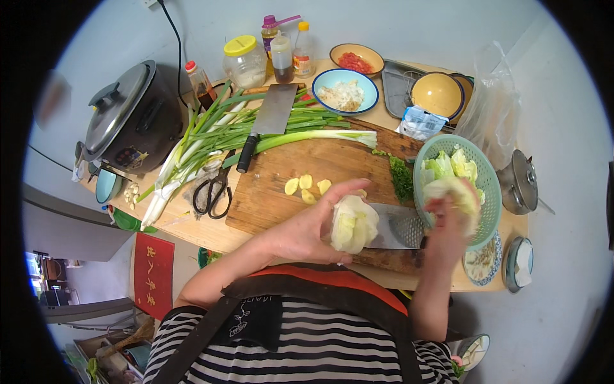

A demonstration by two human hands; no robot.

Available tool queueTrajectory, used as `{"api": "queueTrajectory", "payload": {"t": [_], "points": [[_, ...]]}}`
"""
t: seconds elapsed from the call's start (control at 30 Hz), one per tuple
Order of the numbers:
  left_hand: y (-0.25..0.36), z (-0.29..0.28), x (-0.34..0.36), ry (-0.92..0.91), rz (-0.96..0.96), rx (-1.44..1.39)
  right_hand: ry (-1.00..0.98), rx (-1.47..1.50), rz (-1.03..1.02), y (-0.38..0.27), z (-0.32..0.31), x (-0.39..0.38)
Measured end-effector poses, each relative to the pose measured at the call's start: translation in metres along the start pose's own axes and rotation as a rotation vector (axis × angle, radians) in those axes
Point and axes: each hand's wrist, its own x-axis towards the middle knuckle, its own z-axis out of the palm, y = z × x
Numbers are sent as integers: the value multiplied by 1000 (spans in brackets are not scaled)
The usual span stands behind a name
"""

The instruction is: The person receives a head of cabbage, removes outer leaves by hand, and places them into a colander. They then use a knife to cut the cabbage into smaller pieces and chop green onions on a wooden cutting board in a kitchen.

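My left hand [310,224] is closed around a pale head of cabbage [354,225] over the front of the wooden cutting board [265,203]. A torn cabbage leaf [465,197] is in my right hand [446,224], slightly blurred, at the near side of the green colander [491,208]. More light green leaves [451,165] lie inside the colander. Between my hands a wide knife blade [395,225] rests flat on the board; its handle is mostly hidden by my right arm. Several yellowish slices, probably ginger [307,184], and chopped green herbs [401,178] sit on the board.
A cleaver [275,112] lies across leeks [192,144] at the back left, near black scissors [212,194] and a dark cooker [137,121]. Bowls [346,89], bottles [283,59] and a jar [244,64] line the wall. A lidded pot [518,182] stands right of the colander.
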Motion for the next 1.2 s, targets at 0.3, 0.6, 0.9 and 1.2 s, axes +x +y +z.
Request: {"api": "queueTrajectory", "payload": {"t": [0.3,0.6,0.9,1.2], "points": [[-13,-15,11,256,-59,111,-162,-1315,-703,-22,-56,51],[-21,-15,9,321,-27,69,-743,-500,-95,10,43,-19],[-23,-18,8,403,207,624,-836,-162,128,18,34,-15],[-29,-17,12,457,167,-181,-507,33,-266,18,27,-27]]}}
